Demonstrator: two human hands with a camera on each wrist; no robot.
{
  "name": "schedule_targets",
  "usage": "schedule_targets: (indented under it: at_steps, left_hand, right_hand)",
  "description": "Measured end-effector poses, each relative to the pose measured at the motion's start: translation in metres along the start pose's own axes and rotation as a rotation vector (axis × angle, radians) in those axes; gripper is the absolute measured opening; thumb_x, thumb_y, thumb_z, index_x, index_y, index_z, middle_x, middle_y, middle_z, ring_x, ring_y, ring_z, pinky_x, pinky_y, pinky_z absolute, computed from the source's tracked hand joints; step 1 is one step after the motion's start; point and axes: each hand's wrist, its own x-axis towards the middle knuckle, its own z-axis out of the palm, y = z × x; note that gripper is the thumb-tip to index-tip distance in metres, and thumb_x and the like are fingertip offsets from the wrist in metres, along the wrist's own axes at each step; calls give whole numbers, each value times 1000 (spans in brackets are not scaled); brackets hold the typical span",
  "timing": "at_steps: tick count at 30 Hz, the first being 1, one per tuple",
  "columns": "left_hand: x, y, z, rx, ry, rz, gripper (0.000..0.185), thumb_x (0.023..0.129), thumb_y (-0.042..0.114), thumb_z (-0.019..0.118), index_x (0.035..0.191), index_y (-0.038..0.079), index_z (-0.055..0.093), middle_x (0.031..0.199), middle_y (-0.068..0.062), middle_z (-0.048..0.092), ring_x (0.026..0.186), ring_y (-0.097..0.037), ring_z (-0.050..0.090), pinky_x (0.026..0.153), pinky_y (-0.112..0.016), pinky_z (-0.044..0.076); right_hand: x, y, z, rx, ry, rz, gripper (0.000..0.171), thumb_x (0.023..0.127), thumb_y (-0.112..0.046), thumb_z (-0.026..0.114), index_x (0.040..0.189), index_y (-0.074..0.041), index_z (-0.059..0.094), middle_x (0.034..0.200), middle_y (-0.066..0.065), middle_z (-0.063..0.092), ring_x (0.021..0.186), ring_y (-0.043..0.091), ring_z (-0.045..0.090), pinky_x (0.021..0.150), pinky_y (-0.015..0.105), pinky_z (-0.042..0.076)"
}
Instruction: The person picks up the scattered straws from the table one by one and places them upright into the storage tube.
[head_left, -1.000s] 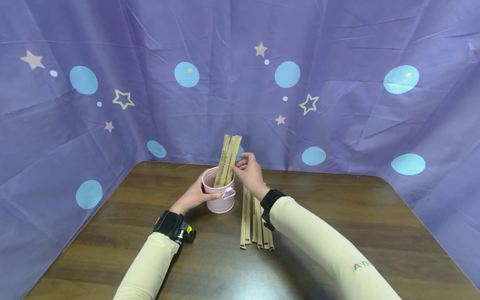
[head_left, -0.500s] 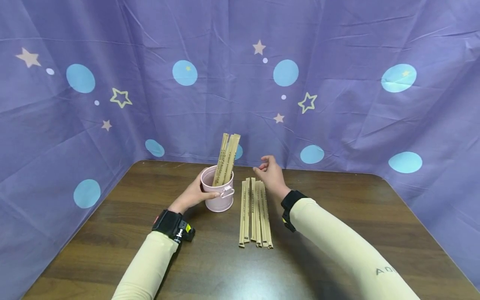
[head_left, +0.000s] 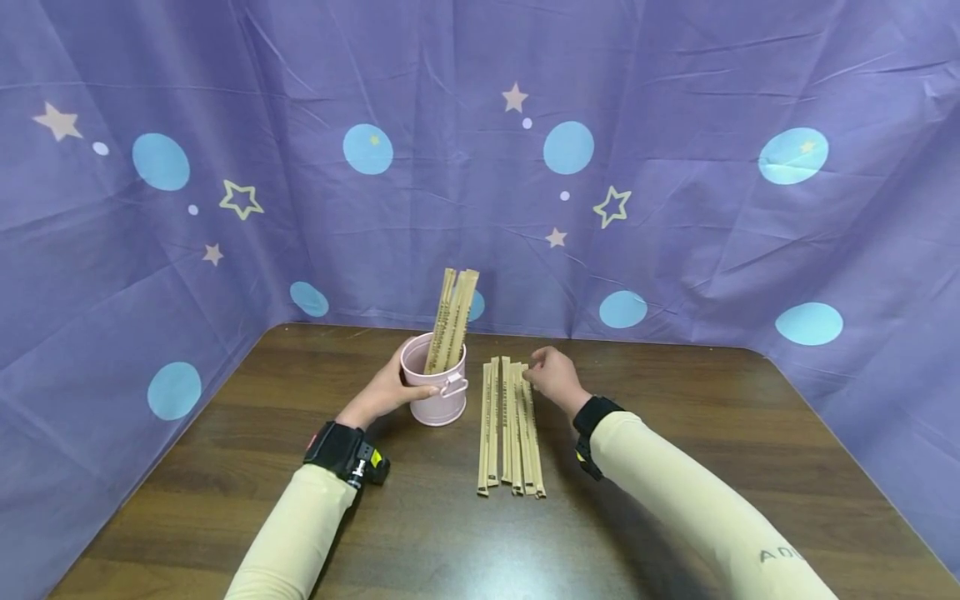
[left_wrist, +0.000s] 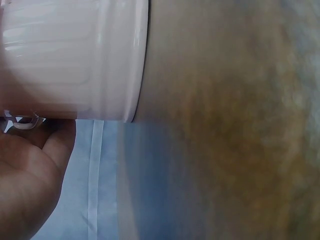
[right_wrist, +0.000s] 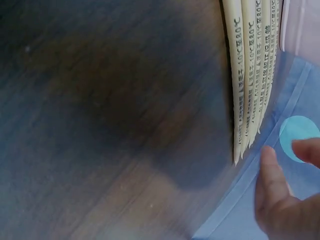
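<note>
Two hands low over the bench [head_left: 675, 433]. Left hand [head_left: 386, 390] wrapped round the pink pail [head_left: 435, 392], thumb across its front, fingers curled behind, holding it upright near the bench's back edge. Three or so paper-sleeved sticks [head_left: 452, 321] standing in the pail, leaning slightly right, dark print running down them, too small to read. Right hand [head_left: 551, 377] down at the far end of the row of sticks [head_left: 510, 425] lying flat just right of the pail, fingers [head_left: 534, 375] curled at the rightmost stick's tip; whether pinching it or only touching, cannot tell. Row parallel, packed side by side, running toward the near edge. From the right wrist, black lettering along each sleeve [right_wrist: 250, 75], blurred, not legible. On the right sleeve [head_left: 776, 554], letters "AD", rest cut off. Purple star-and-dot cloth [head_left: 675, 167] behind.
</note>
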Motion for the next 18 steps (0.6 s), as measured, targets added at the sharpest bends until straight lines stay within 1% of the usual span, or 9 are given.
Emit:
schedule_targets:
  at_steps: [3,5,6,7,9,11,13,18]
  left_hand:
    - [0,-1,0,-4,1,2,91,82,1,81,158,6,31,155,-23,47,142,-41,46,123,-55,33]
    - [0,-1,0,-7,1,4,91,82,1,81,158,6,31,154,-23,47,142,-41,46,123,-55,32]
    - [1,-1,0,-6,0,6,91,82,0,81,158,6,31,154,-23,47,142,-41,46,123,-55,32]
    - [1,-2,0,-7,2,7,91,82,0,81,157,5,31,154,-23,47,142,-41,46,123,-55,32]
    - [0,-2,0,-7,3,6,91,81,0,81,157,5,31,154,-23,47,142,-41,46,123,-55,32]
    - [0,-1,0,-10,6,4,91,81,-1,81,157,5,31,154,-24,47,142,-41,45,123,-55,31]
    - [-1,0,0,-8,7,6,92,81,-1,81,157,4,31,154,-24,47,142,-41,46,123,-55,32]
    - [-1,0,-1,-6,5,10,92,81,-1,81,158,4,30,154,-25,46,141,-42,46,123,-57,32]
  right_hand:
    - [0,2,3,6,-50,69,30,87,-3,68,113,11,62,92,15,64,65,15,65,62,25,57]
    - [-1,3,5,33,-88,118,14,86,-2,68,96,6,61,89,10,59,62,12,62,63,26,61]
    - [-1,4,6,49,-105,140,9,85,-1,68,87,2,59,85,8,57,61,11,60,63,26,62]
    - [0,5,6,62,-121,159,12,84,0,67,79,-2,56,80,5,54,59,10,57,62,26,62]
    - [0,6,8,82,-156,187,25,84,3,64,68,-9,48,69,0,48,55,9,52,59,25,61]
    - [0,6,9,85,-179,200,33,83,4,63,61,-12,44,60,-3,43,52,8,48,57,25,60]
    - [0,6,10,73,-190,207,35,83,5,62,59,-13,43,57,-3,42,51,9,48,56,25,60]
    - [1,6,13,35,-193,222,36,85,6,65,60,-11,45,60,-2,46,54,11,52,58,28,62]
